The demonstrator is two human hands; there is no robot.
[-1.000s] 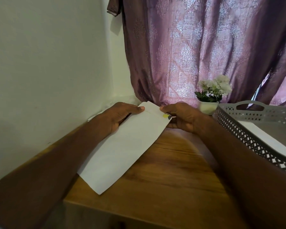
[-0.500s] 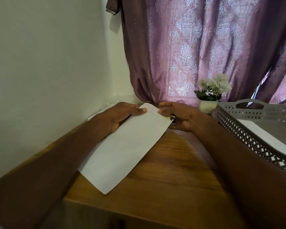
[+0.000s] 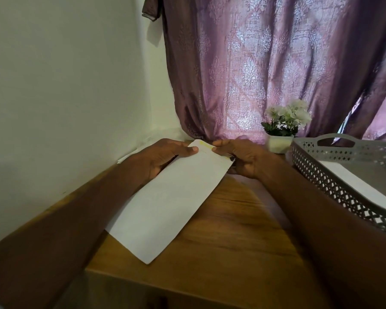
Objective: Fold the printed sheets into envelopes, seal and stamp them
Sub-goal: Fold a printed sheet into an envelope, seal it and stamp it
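A long white envelope point(image 3: 169, 201) lies slanted on the wooden table point(image 3: 227, 246), its far end raised between my hands. My left hand point(image 3: 165, 156) holds the far left edge, thumb on top and fingers underneath. My right hand point(image 3: 239, 156) pinches the far right end, where a thin yellow strip point(image 3: 205, 144) shows along the top edge. A small dark object sits partly hidden in my right hand at the envelope's corner; I cannot tell what it is.
A grey perforated tray point(image 3: 343, 172) with white sheets point(image 3: 366, 186) inside stands at the right. A small white pot of white flowers point(image 3: 281, 130) sits by the purple curtain point(image 3: 265, 63). The white wall point(image 3: 65, 85) borders the table's left side. More white paper point(image 3: 125, 158) lies against it.
My right hand's fingers have slid left along the envelope's far edge, from its right corner toward my left thumb. A yellow strip now shows along that edge. The envelope stays in place.
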